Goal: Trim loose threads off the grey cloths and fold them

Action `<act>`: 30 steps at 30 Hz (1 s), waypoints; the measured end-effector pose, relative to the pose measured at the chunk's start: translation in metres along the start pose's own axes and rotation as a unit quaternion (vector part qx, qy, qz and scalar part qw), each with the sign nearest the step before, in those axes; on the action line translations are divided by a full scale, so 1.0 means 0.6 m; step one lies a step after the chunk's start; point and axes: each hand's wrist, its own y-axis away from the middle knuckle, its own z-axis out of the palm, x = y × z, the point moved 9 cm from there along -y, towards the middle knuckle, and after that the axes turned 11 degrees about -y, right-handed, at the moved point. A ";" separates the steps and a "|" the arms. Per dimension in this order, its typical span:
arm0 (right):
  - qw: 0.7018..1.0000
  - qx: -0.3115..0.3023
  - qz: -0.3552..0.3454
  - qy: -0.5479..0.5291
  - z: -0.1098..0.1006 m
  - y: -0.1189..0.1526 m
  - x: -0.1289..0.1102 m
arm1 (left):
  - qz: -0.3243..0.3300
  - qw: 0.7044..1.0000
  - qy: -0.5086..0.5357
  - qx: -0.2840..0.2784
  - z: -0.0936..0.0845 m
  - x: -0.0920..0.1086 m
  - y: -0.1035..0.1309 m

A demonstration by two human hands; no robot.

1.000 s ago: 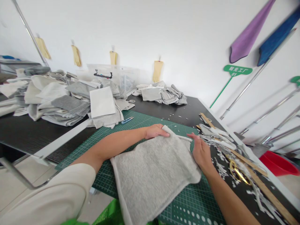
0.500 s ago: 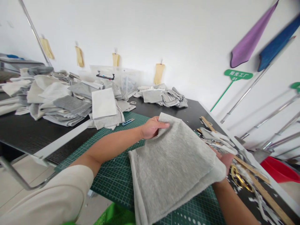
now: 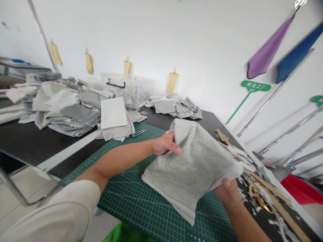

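Observation:
A folded piece of light grey fabric (image 3: 191, 164) is held up at a tilt between both hands, over the green cutting mat (image 3: 126, 198). My left hand (image 3: 166, 144) grips its upper left edge, thumb on the front and the other fingers hidden behind the cloth. At the lower right corner my right hand (image 3: 227, 191) pinches the fabric, its thumb on top and the fingers largely out of sight underneath. Blue thread snips (image 3: 138, 133) lie on the mat's far left edge, beyond my left forearm.
Heaps of grey and white fabric pieces (image 3: 73, 114) cover the table's left, with a white rectangular sheet (image 3: 113, 112) on top. Another fabric pile (image 3: 174, 106) sits at the back. Gold-handled scissors (image 3: 257, 195), wooden strips (image 3: 285, 211) and scraps lie along the right, beside a red bin (image 3: 301, 188).
The fabric's lower edge has swung up and away from me, showing more of the mat. My right hand has moved left and its thumb now shows. My left hand still grips the upper edge.

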 end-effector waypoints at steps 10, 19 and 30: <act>0.990 0.128 -0.006 0.064 -0.023 -0.015 0.001 | 0.030 0.999 -0.030 -0.029 0.009 0.022 0.016; 0.986 -0.132 0.094 -0.028 0.072 -0.007 0.021 | 0.060 0.998 -0.006 0.008 0.005 0.048 0.024; 0.955 -0.170 0.214 -0.113 0.114 0.051 0.022 | 0.026 0.999 0.021 0.025 -0.001 0.028 0.020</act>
